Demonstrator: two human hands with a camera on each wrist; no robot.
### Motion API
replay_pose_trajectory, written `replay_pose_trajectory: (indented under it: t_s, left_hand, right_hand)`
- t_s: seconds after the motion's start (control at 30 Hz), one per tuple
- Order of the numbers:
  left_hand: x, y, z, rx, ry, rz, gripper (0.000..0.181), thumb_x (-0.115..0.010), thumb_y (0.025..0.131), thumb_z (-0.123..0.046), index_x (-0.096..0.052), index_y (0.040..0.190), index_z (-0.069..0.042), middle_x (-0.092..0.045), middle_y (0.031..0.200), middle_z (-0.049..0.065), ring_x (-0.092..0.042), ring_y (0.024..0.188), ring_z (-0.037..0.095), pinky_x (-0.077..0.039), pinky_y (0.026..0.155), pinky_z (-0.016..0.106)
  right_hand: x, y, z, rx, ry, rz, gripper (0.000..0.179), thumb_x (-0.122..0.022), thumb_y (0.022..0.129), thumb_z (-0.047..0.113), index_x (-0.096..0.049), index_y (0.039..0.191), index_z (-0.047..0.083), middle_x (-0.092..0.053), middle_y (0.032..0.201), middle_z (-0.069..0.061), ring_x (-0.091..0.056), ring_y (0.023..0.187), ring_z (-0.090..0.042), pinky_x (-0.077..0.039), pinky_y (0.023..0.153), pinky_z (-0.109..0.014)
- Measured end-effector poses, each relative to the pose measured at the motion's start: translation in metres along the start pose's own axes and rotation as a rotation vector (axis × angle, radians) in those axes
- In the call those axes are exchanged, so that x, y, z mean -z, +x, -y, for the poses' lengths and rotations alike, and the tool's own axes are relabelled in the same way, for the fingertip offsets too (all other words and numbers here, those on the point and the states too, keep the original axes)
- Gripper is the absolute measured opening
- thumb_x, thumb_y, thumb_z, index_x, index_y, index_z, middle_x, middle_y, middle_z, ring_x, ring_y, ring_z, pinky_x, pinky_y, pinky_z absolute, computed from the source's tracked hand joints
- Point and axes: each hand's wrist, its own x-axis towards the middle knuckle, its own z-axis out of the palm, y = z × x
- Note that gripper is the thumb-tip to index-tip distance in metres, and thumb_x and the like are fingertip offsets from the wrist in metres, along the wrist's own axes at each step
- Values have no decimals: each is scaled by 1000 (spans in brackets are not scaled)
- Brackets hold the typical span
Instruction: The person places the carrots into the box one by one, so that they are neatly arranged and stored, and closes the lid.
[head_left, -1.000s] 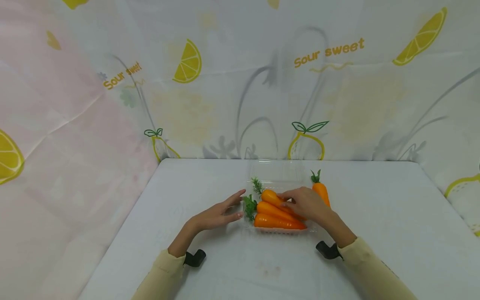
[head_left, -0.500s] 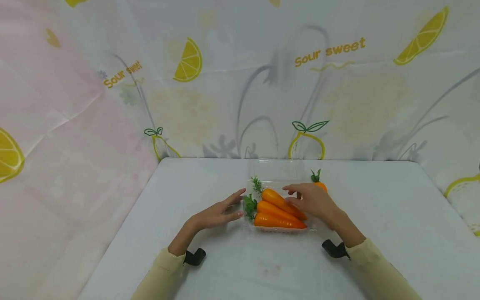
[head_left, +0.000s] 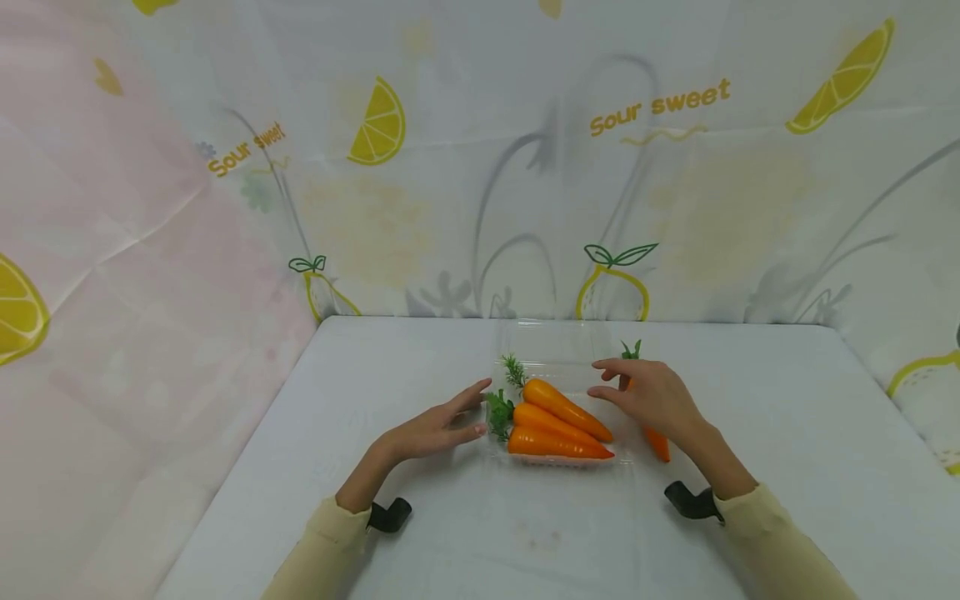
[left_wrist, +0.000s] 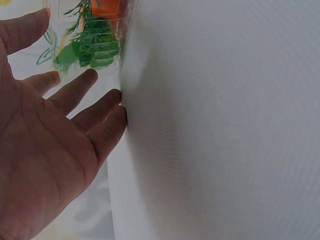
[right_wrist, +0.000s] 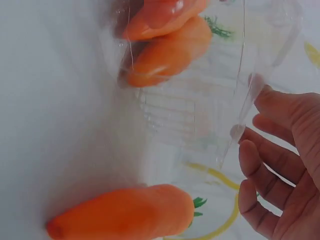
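Note:
A clear plastic box stands on the table with three orange carrots lying side by side in it. Their green leafy tops point left. My left hand is at the box's left side, fingers spread; in the left wrist view its fingertips are close to the clear wall, and contact is unclear. Over the box's right edge is my right hand, holding nothing, thumb and fingers apart. Another carrot lies on the table right of the box, partly hidden under that hand in the head view.
The box's hinged lid lies folded back toward the rear edge of the white table. A lemon-printed cloth hangs behind. Black wrist-camera mounts jut from both sleeves.
My right hand has let go of the upper carrot in the box and moved right, over the loose carrot, whose lower end now shows. The left hand stays in place.

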Motion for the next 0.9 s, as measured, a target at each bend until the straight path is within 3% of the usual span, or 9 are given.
replay_pose_trajectory:
  t_s: [0.33, 0.67, 0.9]
  left_hand:
    - [0, -1, -2, -2, 4, -3, 75, -53, 101, -42, -11, 160, -24, -26, 160, 4, -29, 144, 23, -25, 114, 51]
    - [0, -1, -1, -2, 0, -1, 74, -53, 102, -41, -11, 160, -24, -27, 160, 4, -30, 144, 23, -26, 114, 50]
    - [0, -2, 0, 1, -8, 1, 74, -54, 101, -40, -11, 160, -26, -26, 160, 2, -29, 144, 21, -25, 115, 50]
  right_hand:
    - [12, -9, -11, -84, -1, -55, 42, -84, 80, 32, -73, 114, 10, -72, 90, -1, -59, 72, -14, -46, 59, -28]
    - [14, -16, -19, -112, 4, -78, 39, -83, 81, 28, -73, 114, 8, -70, 88, -1, -54, 69, -15, -41, 51, -25]
    - [14, -21, -26, -138, -26, -71, 40, -83, 82, 28, -72, 113, 6, -70, 90, -4, -55, 72, -18, -43, 53, -25]
